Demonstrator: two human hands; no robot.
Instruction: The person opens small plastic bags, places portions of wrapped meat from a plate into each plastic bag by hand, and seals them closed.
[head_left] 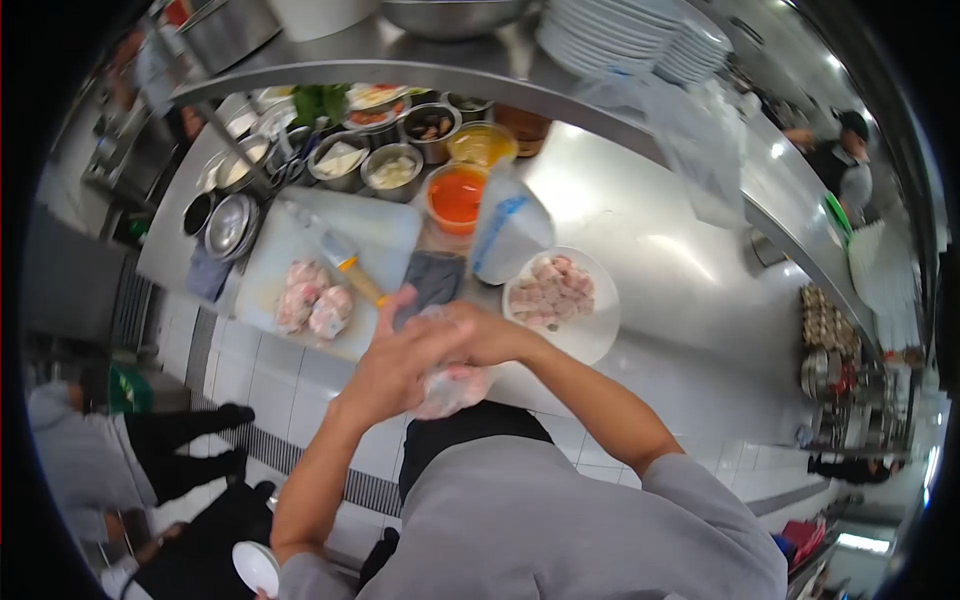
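Note:
Both of my hands meet in front of my body at the counter's front edge. A clear plastic bag of pale pink meat hangs below my left hand and my right hand, which grip its top. To the left, a white cutting board bears more bagged meat and a knife with a yellow-banded handle. A dark cloth lies just beyond my hands. On the right, a white plate holds cut pieces of pink meat.
Behind the board stand metal bowls of ingredients, a tub of orange sauce and a plastic bag. A steel shelf with stacked plates crosses above. People stand at the lower left and far right.

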